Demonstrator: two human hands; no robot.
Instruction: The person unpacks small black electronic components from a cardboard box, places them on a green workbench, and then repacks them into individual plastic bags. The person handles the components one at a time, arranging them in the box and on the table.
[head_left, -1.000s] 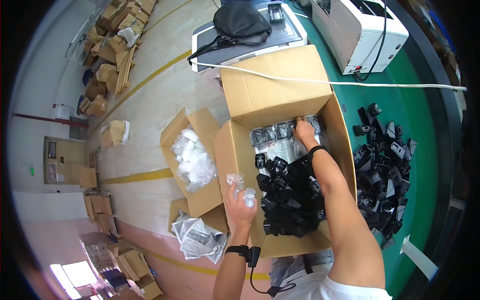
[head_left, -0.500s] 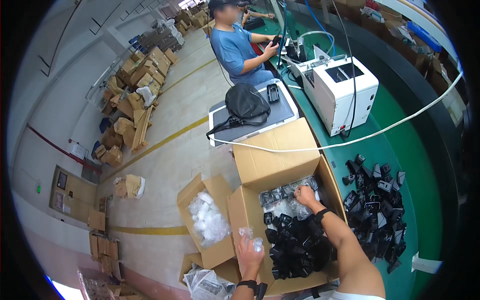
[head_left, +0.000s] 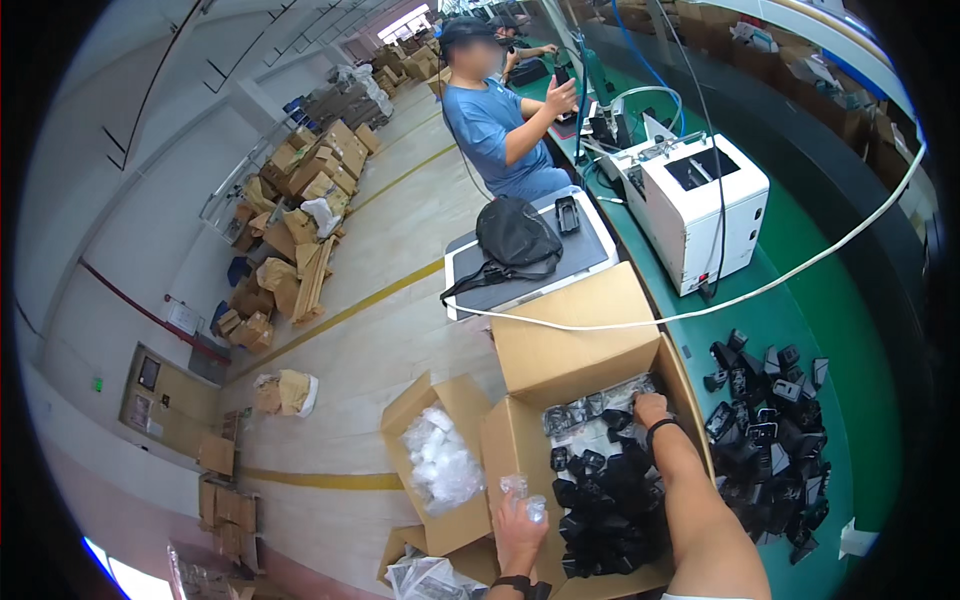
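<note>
My left hand point(head_left: 518, 536) is closed round some crumpled clear plastic bags point(head_left: 514, 486) at the near left side of a large open cardboard box point(head_left: 512, 430). Inside that box my right hand point(head_left: 652, 408) reaches to the far right corner. Its fingers are curled downward, and what they hold, if anything, is hidden. Next to it, along the far wall, lie several pieces wrapped in clear plastic point(head_left: 578, 414). A heap of bare black plastic parts point(head_left: 612, 510) fills the near part of the box, partly under my right forearm.
More black parts point(head_left: 770, 430) lie piled on the green bench point(head_left: 835, 390) at right. Smaller cartons hold clear plastic bags point(head_left: 440, 455) at left. A white machine point(head_left: 700, 215), a white cable point(head_left: 790, 262), a black backpack point(head_left: 518, 238) on a cart and a seated co-worker point(head_left: 495, 125) are farther off.
My right hand has moved slightly right and farther into the box corner, away from the clear plastic it was touching. My left hand keeps its bags. The whole view has shifted.
</note>
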